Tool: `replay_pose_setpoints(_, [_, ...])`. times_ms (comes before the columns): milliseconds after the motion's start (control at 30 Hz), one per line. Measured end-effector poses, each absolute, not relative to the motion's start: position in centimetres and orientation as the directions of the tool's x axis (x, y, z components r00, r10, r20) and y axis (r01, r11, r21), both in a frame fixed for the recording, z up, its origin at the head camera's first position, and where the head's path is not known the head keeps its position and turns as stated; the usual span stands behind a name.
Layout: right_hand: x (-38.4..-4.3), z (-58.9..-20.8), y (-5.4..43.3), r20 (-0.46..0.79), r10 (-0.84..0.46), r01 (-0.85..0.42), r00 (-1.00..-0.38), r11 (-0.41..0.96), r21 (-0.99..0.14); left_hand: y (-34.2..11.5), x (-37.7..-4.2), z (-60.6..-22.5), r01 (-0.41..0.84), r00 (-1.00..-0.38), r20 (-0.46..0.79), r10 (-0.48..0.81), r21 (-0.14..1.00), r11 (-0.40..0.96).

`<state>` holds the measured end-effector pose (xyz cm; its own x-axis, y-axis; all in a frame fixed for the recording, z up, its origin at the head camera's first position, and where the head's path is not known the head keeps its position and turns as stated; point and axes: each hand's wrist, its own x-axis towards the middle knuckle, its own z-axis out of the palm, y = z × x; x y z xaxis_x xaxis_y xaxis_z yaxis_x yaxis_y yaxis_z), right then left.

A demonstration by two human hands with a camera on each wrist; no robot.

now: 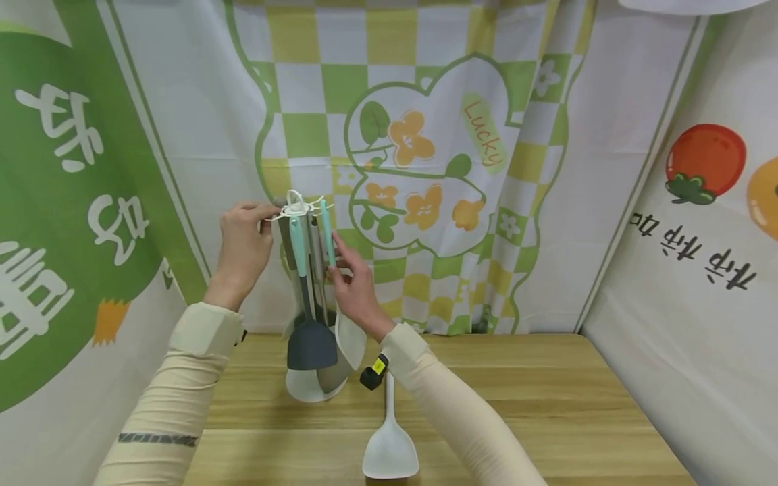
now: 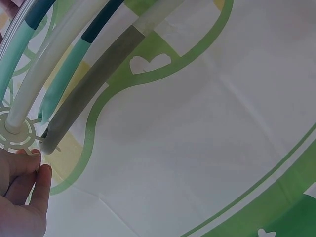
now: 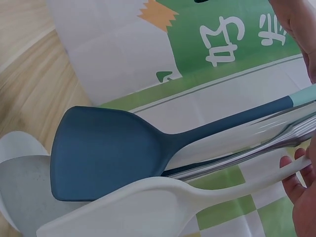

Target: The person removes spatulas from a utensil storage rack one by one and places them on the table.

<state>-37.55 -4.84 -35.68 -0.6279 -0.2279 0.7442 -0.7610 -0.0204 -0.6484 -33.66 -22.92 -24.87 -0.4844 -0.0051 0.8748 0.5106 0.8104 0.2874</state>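
Observation:
A white utensil rack with hooks round its top stands on the table, hung with several utensils. My left hand pinches a hook at the left of the rack's top, beside a grey handle. On the right side my right hand holds a white turner by its handle, whose upper part is mint green. In the right wrist view its fingers curl round the slim white shaft. A dark blue turner with a mint handle hangs at the front. Other utensils behind it are partly hidden.
Another white turner lies on the wooden table, its handle pointing to the back. A black device with a yellow label is at the right wrist. Behind the rack hangs a green-and-yellow checked curtain; printed cloths enclose both sides.

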Motion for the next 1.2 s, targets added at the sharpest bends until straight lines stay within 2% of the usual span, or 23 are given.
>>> replay_pose_setpoints(167, [-37.8,-35.7,-4.6,0.751,-0.223,-0.765,-0.622,-0.032,-0.643,-22.8,-33.7,-24.9,0.507,-0.478,0.878,-0.006,0.282,0.814])
replay_pose_setpoints(467, [-37.6,-35.7,-4.1,0.724,-0.214,-0.738,-0.656,-0.022,-0.675,-22.9,-33.7,-25.1,0.505,-0.478,0.878,-0.005,0.280,0.816])
replay_pose_setpoints(700, [-37.9,-35.8,-4.0,0.751,-0.194,-0.760,-0.631,-0.040,-0.649,-23.0,-33.8,-25.0,0.507,-0.467,0.884,-0.002,0.269,0.819])
replay_pose_setpoints(967, [-37.9,-35.9,-3.4,0.731,-0.213,-0.741,-0.648,-0.046,-0.670,-22.9,-33.8,-24.9,0.503,-0.483,0.876,-0.002,0.280,0.818])
replay_pose_setpoints(1200, [-38.1,-36.2,-3.0,0.748,-0.205,-0.750,-0.631,-0.087,-0.656,-22.9,-33.9,-25.0,0.499,-0.488,0.873,-0.006,0.285,0.818])
